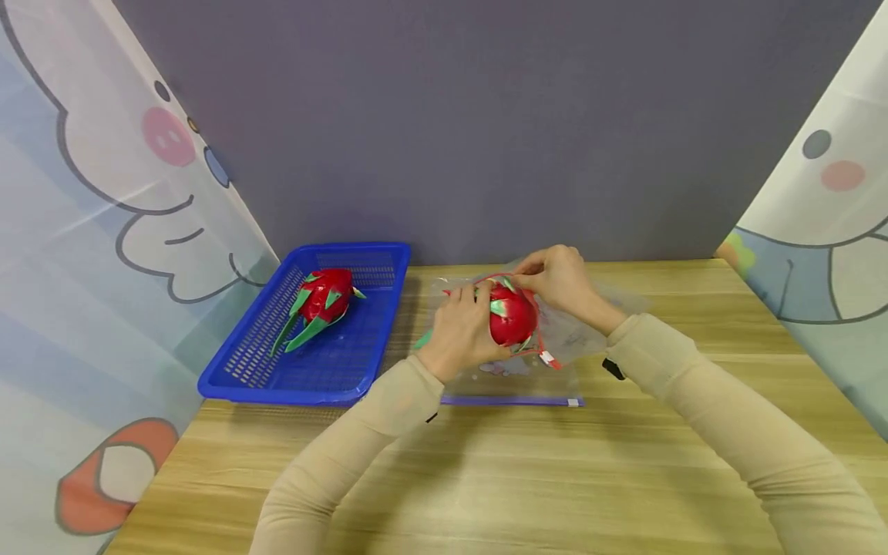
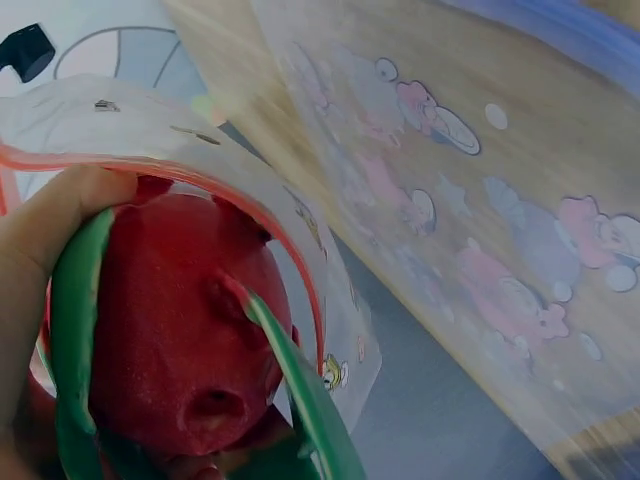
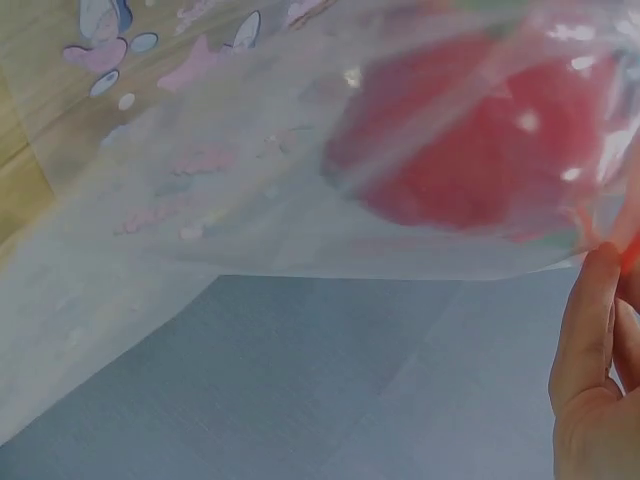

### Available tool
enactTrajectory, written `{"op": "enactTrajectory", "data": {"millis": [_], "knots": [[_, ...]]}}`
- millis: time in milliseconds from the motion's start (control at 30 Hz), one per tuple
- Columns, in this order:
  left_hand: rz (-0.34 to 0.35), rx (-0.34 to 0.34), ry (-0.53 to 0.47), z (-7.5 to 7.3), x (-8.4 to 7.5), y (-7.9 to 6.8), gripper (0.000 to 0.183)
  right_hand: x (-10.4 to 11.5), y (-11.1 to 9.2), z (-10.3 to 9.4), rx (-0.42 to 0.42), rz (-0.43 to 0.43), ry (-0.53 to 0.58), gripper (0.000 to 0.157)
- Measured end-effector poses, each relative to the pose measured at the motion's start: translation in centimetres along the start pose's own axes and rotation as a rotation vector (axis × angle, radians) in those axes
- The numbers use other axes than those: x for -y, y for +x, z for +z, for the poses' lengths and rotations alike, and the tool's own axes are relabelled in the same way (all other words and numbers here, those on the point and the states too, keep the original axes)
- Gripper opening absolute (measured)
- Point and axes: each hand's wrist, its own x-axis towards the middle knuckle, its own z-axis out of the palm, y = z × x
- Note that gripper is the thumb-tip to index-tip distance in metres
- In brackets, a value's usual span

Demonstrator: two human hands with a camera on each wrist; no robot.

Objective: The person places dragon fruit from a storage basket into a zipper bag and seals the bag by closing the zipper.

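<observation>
My left hand (image 1: 461, 327) grips a red dragon fruit (image 1: 512, 316) with green leafy scales, its fingers and thumb around the fruit's left side. The fruit sits in the mouth of a clear zip bag (image 3: 250, 190) with a red zip edge and a white slider. At the far side of that mouth, my right hand (image 1: 558, 284) pinches the red edge between thumb and fingers. In the left wrist view the red edge arches around the dragon fruit (image 2: 190, 310). Through the film in the right wrist view, the fruit's far part looks blurred.
A blue plastic basket (image 1: 326, 378) stands at the left with another dragon fruit (image 1: 329, 297) in it. Under the hands lies a second clear printed bag (image 1: 513, 385) with a purple zip edge. A grey panel (image 1: 486, 131) rises behind the wooden table (image 1: 527, 478).
</observation>
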Motion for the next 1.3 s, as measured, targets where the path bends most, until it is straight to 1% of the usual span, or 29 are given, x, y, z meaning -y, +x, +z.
{"op": "enactTrajectory", "data": {"millis": [133,300,367,400,500,567,633,733,800,867,1000,1100,1233,1300], "knots": [[0.054,-0.035,0.093,0.4,-0.3,0.3,0.103,0.2,0.1,-0.4,0.013,0.014,0.013,0.012],[0.125,-0.039,0.161,0.8,-1.1,0.9,0.099,0.3,0.1,-1.0,0.034,0.027,0.030,0.013],[0.140,-0.010,0.185,0.8,-1.5,1.3,0.097,0.3,0.1,-1.2,0.047,0.022,0.047,0.013],[0.145,0.015,0.198,0.8,-1.7,1.5,0.097,0.4,0.2,-1.3,0.053,0.014,0.053,0.013],[0.145,0.137,0.227,0.7,-2.2,2.0,0.095,0.6,0.4,-1.4,0.051,-0.017,0.057,0.012],[0.136,0.215,0.228,0.7,-2.4,2.4,0.095,0.6,0.6,-1.5,0.039,-0.025,0.047,0.012],[0.122,0.264,0.201,1.0,-2.5,2.6,0.094,0.5,0.6,-1.5,0.021,-0.028,0.030,0.011],[0.086,0.318,0.138,1.6,-2.3,2.8,0.093,0.3,0.4,-1.7,0.016,-0.036,0.013,0.010],[0.059,0.351,0.098,2.1,-2.2,3.0,0.094,0.2,0.2,-1.8,0.011,-0.069,-0.005,0.010],[0.032,0.393,0.074,2.4,-2.0,3.1,0.095,0.1,0.0,-1.9,0.007,-0.120,-0.029,0.009],[-0.017,0.437,0.061,2.8,-1.9,3.4,0.091,0.0,-0.2,-2.0,-0.045,-0.256,-0.106,0.006],[-0.053,0.470,0.050,3.0,-2.0,3.6,0.094,0.0,-0.2,-2.1,-0.088,-0.340,-0.142,0.004],[-0.087,0.524,0.063,3.1,-2.1,3.9,0.105,0.0,-0.2,-2.2,-0.111,-0.389,-0.148,0.004],[-0.090,0.534,0.072,3.2,-2.1,3.9,0.104,-0.2,-0.2,-2.2,-0.116,-0.389,-0.152,0.004]]}}
